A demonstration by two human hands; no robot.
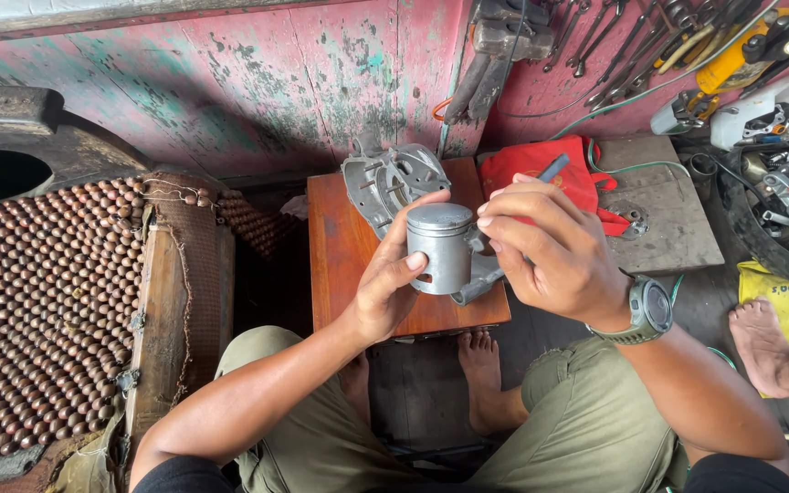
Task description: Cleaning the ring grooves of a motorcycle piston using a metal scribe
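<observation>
- Left hand [385, 283]: fingers wrapped around a grey metal piston [440, 246], held upright above the wooden tabletop [340, 246].
- Right hand [550, 251]: fingers pinched on a thin dark tool [554, 167], just right of the piston.
- Behind the fingers: a metal engine cover [385, 183] and a red cloth [545, 169].

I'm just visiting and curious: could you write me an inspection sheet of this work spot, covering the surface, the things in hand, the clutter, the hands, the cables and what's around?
Surface: small reddish wooden table, worn but bare at the left.
Job's things: grey metal piston held upright; connecting rod attached below it.
Clutter: grey engine casing at the table's back edge; red cloth beside it.
Hands: left hand grips the piston; right hand pinches a thin dark tool, wristwatch on that wrist.
Cables: green cord trailing past the red cloth.
Surroundings: peeling pink wall, hanging wrenches, wooden-bead seat cover, another person's foot.
</observation>
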